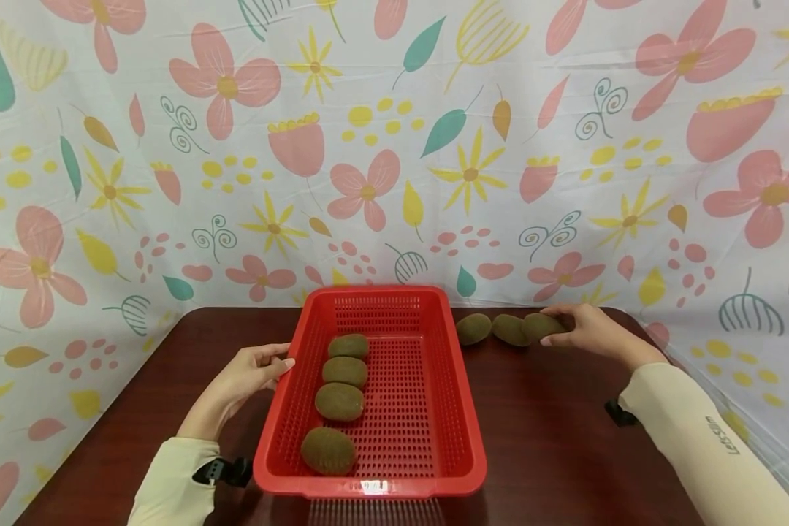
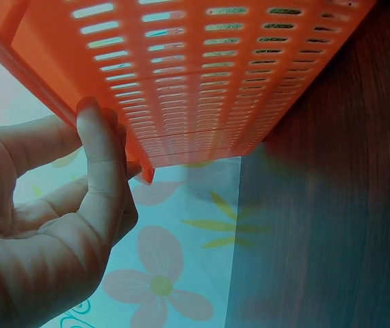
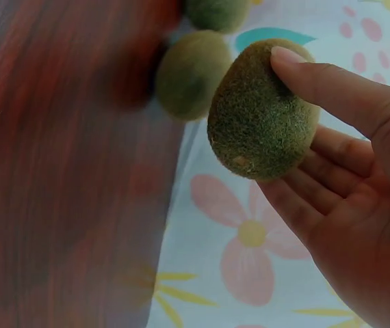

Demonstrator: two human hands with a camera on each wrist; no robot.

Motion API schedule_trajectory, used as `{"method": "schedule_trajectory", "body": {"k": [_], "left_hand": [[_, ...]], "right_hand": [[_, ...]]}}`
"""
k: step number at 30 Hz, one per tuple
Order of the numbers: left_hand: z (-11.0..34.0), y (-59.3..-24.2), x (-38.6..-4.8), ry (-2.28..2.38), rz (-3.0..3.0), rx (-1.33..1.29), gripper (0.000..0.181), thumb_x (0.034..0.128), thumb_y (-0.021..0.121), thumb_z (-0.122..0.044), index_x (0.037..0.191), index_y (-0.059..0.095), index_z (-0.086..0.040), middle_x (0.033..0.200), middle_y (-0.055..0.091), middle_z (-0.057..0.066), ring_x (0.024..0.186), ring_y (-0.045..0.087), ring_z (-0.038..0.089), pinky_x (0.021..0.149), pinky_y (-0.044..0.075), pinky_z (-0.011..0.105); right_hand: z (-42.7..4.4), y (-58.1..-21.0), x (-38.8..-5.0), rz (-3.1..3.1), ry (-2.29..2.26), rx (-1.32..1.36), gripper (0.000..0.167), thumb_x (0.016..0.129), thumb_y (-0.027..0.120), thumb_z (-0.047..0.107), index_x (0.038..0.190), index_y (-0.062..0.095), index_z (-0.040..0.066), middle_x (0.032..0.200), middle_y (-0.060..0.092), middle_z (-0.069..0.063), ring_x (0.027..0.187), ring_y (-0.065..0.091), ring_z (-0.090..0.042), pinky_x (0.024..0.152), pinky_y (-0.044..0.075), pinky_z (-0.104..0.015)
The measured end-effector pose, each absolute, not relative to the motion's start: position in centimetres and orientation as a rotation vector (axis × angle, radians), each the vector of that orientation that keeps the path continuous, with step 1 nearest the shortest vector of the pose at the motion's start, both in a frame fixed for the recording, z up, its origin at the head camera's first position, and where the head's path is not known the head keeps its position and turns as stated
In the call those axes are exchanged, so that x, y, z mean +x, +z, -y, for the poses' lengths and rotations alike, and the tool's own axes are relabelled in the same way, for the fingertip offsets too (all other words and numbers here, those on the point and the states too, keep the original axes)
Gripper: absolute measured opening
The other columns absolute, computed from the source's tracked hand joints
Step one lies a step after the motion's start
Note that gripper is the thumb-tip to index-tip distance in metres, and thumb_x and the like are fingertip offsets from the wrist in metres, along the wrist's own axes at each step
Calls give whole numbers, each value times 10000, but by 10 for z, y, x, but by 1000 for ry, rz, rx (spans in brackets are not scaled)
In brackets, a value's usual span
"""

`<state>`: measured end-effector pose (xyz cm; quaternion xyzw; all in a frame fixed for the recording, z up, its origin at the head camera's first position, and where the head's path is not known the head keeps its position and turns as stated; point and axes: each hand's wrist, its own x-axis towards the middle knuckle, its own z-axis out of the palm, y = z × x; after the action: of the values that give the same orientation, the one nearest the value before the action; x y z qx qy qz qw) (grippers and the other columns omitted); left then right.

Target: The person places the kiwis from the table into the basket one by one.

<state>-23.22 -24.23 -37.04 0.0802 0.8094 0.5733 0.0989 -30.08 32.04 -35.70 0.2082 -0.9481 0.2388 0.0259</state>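
Note:
A red perforated basket (image 1: 427, 483) holds several brown kiwis in a column along its left side, the nearest kiwi (image 1: 328, 451) set a little apart. My left hand (image 1: 253, 376) grips the basket's left rim between thumb and fingers; in the left wrist view the hand (image 2: 65, 198) pinches the rim of the basket (image 2: 181, 89). At the back right, my right hand (image 1: 585, 330) holds a kiwi (image 1: 540, 328) beside two others. In the right wrist view the hand (image 3: 359, 157) has its thumb on top of the kiwi (image 3: 260, 113) and fingers beneath.
Two kiwis, one (image 1: 473, 329) beside the basket's right rim and one (image 1: 511, 330) next to the held kiwi, lie on the dark wooden table (image 1: 539, 438). A flower-patterned cloth (image 1: 381, 241) stands behind the table and along its sides.

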Motion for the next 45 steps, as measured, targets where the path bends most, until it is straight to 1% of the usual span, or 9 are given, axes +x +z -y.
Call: {"method": "schedule_trajectory", "body": {"k": [5,18,23,27,30,33,37,39,45], "left_hand": [[241,-370,-233,1686,-2403,223,526,975,578,-182,1417,417,53,948,627,153,767,674,274,801,558,424],[241,-370,-234,1667,-2419,188,537,975,580,-201,1420,413,51,979,636,150,772,678,269,810,556,428],[241,-368,-235,1674,-2412,180,531,973,584,-203,1415,426,43,974,631,156,768,679,272,822,550,438],[241,-368,-234,1669,-2413,185,533,971,588,-210,1413,430,42,975,634,152,771,679,269,825,550,437],[242,-369,-233,1677,-2405,205,528,971,587,-194,1411,428,52,956,637,148,767,678,269,818,553,432],[243,-369,-233,1693,-2395,232,517,972,582,-168,1408,425,61,918,630,144,758,675,270,809,556,426],[243,-370,-233,1699,-2395,244,516,971,581,-162,1408,424,64,896,620,136,751,671,267,803,558,420],[243,-370,-233,1698,-2397,240,516,971,581,-164,1407,425,63,899,619,135,751,671,264,803,558,419],[242,-369,-233,1697,-2396,231,519,971,585,-172,1406,428,61,925,626,144,758,672,264,802,558,416]], "right_hand": [[-309,-346,-300,2934,799,661,646,816,769,354,1280,569,-49,1186,634,-203,911,601,-251,735,477,-362],[-275,-326,-306,2905,867,732,591,819,764,361,1271,611,11,1176,660,-137,1021,642,-257,806,523,-384],[-261,-316,-307,2916,887,746,585,812,771,357,1271,615,29,1102,692,-88,842,624,-177,687,476,-289],[-248,-310,-308,2915,903,774,562,812,776,332,1267,623,41,948,709,-25,683,537,-156,613,408,-261],[-238,-305,-308,2906,906,794,563,811,778,332,1272,623,49,977,709,-24,727,564,-157,652,433,-275],[-228,-301,-309,2910,917,788,591,811,776,347,1294,608,52,1138,679,-73,936,613,-201,794,488,-351],[-215,-298,-311,2907,957,813,619,813,773,349,1317,586,42,1265,613,-133,1146,573,-302,930,473,-478],[-208,-297,-312,2904,986,840,622,815,773,341,1324,578,41,1280,600,-145,1176,559,-336,946,468,-496],[-187,-290,-312,2920,1031,909,588,839,754,324,1331,574,57,1249,623,-115,1132,596,-278,935,480,-452]]}}
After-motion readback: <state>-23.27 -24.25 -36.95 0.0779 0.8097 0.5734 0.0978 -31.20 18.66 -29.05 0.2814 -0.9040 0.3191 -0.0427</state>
